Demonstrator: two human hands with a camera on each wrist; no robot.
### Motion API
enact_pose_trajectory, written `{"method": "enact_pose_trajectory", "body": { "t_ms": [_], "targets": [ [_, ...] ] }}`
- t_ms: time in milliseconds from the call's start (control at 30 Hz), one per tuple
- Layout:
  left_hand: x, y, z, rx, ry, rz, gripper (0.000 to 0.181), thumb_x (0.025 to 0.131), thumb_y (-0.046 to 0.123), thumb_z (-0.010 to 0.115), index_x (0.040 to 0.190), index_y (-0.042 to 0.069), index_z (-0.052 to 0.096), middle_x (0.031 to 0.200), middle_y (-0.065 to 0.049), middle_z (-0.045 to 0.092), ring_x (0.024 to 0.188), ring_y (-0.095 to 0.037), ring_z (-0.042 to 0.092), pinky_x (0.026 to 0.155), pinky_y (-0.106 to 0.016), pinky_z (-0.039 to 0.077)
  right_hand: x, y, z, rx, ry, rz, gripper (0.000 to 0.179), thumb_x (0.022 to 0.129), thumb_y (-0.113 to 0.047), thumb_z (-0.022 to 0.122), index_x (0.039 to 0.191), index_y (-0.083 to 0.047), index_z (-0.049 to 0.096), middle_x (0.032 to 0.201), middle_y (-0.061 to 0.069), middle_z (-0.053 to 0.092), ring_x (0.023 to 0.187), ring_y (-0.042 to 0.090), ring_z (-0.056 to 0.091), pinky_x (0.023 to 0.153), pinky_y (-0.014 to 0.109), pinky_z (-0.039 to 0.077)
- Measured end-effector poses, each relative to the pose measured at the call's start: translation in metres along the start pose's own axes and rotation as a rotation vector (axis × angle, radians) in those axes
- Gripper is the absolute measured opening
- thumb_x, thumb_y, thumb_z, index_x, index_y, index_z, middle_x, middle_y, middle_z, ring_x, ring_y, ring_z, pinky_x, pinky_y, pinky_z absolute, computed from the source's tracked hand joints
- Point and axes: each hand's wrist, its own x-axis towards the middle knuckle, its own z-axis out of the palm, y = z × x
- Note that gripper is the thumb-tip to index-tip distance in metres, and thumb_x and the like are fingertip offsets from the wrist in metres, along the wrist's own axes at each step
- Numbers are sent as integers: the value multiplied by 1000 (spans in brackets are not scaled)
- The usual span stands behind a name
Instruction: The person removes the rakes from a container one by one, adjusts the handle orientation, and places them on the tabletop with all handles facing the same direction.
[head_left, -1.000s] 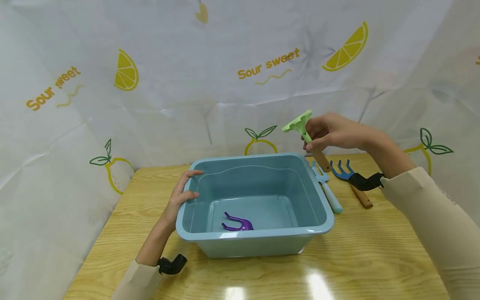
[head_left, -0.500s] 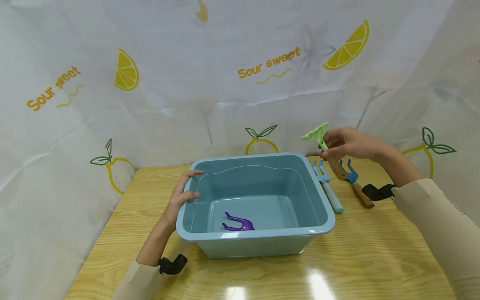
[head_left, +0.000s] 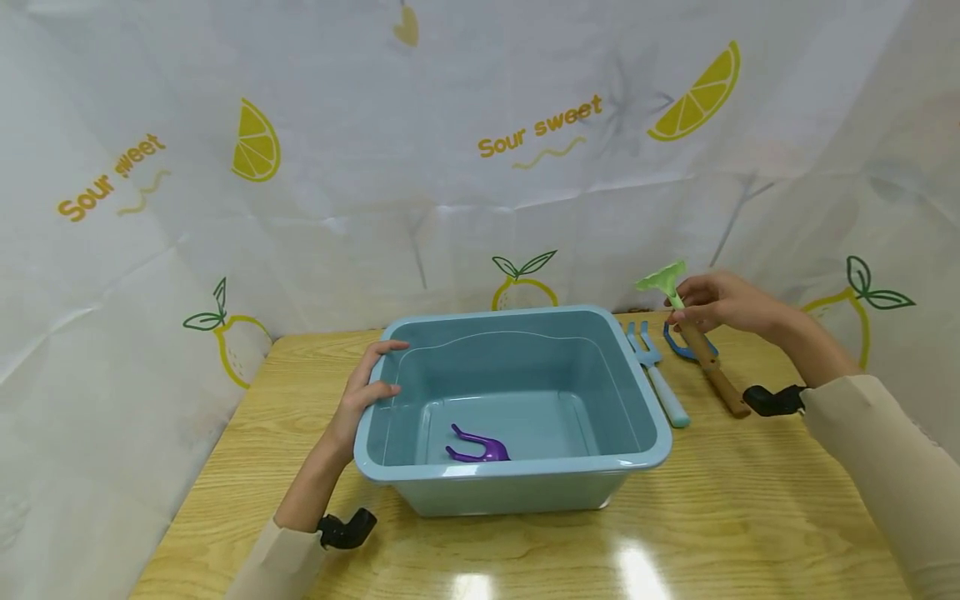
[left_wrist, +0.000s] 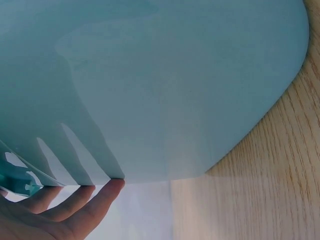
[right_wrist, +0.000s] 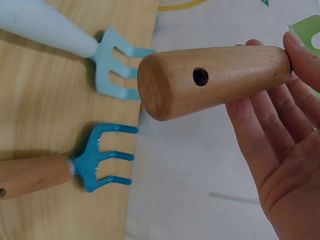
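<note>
My right hand (head_left: 729,302) holds a small garden rake up at the back right, pinching it near the joint of head and handle. The rake (head_left: 663,279) has a light green scalloped head and a wooden handle, whose end points toward the table in the head view. In the right wrist view, the rake's handle (right_wrist: 220,80) has a hole near its end. My left hand (head_left: 355,404) grips the left rim of a blue plastic basin (head_left: 517,468). Its fingertips (left_wrist: 116,184) press the basin's outer wall in the left wrist view. A purple hand fork (head_left: 480,448) lies inside, partly hidden by the front wall.
Right of the basin lie a light blue hand fork (head_left: 663,392) and a darker blue three-pronged cultivator (right_wrist: 95,162) with a wooden handle, both on the wooden table (head_left: 712,517). A white printed cloth (head_left: 420,167) hangs behind the table's back edge.
My right hand has carried the rake right and downward, away from above the basin's back right corner to over the blue cultivator. My left hand has stayed on the rim.
</note>
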Motion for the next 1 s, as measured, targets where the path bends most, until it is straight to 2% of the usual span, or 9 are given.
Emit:
{"method": "enact_pose_trajectory", "body": {
  "t_ms": [167, 300, 433, 500, 567, 667, 733, 833, 1000],
  "targets": [
    [0, 0, 0, 1, 1, 1, 63, 87, 11, 45, 149, 7, 36, 163, -19, 24, 143, -51, 34, 101, -68, 45, -3, 20, 0, 5, 16, 38, 62, 106, -22, 56, 149, 16, 33, 136, 36, 58, 102, 1, 65, 84, 37, 60],
    [0, 0, 0, 4, -1, 1, 63, 86, 11, 45, 149, 7, 36, 162, -19, 25, 143, -50, 34, 101, -67, 45, -7, 35, -1, 7, 27, 82, 67, 107, -26, 54, 152, 16, 28, 145, 40, 49, 103, -5, 61, 87, 41, 59],
    [0, -1, 0, 5, -3, 0, 63, 86, 11, 45, 149, 8, 36, 163, -18, 25, 144, -49, 34, 102, -66, 44, -9, 49, -3, -3, 38, 108, 67, 108, -26, 51, 153, 17, 24, 149, 44, 40, 116, 19, 64, 90, 47, 58],
    [0, -1, 0, 5, -2, 1, 63, 86, 11, 45, 149, 8, 36, 163, -17, 25, 144, -49, 34, 102, -66, 44, -10, 55, -5, -1, 42, 123, 68, 109, -26, 50, 154, 17, 23, 151, 44, 38, 116, 19, 63, 91, 48, 58],
    [0, 0, -1, 6, -1, 1, 63, 86, 11, 45, 149, 8, 36, 163, -17, 25, 144, -48, 34, 102, -66, 44, -12, 61, -7, 6, 39, 131, 69, 109, -26, 49, 154, 18, 20, 150, 44, 39, 111, 8, 63, 93, 50, 58],
    [1, 0, -1, 10, 0, 5, 63, 86, 11, 45, 149, 8, 36, 163, -17, 26, 144, -49, 34, 103, -67, 44, -16, 70, -11, 33, 29, 147, 68, 109, -26, 49, 154, 17, 21, 144, 35, 54, 98, -12, 59, 93, 49, 57],
    [1, -1, -1, 8, -1, 6, 63, 87, 11, 45, 149, 8, 36, 163, -18, 26, 144, -49, 34, 103, -68, 43, -18, 76, -12, 44, 25, 156, 68, 109, -27, 49, 154, 16, 22, 134, 26, 66, 95, -15, 59, 93, 47, 57],
    [2, -1, -1, 9, -2, 9, 63, 87, 11, 45, 149, 7, 36, 163, -18, 25, 144, -49, 34, 103, -68, 43, -22, 86, -16, 45, 25, 171, 69, 110, -28, 47, 154, 17, 21, 131, 16, 69, 95, -14, 61, 92, 44, 57],
    [2, -2, -1, 4, 0, 14, 63, 86, 11, 45, 149, 7, 36, 163, -18, 25, 144, -49, 34, 103, -69, 42, -29, 100, -20, 22, 25, 201, 68, 111, -25, 43, 154, 21, 16, 139, 30, 60, 93, -17, 59, 94, 47, 57]
  ]
}}
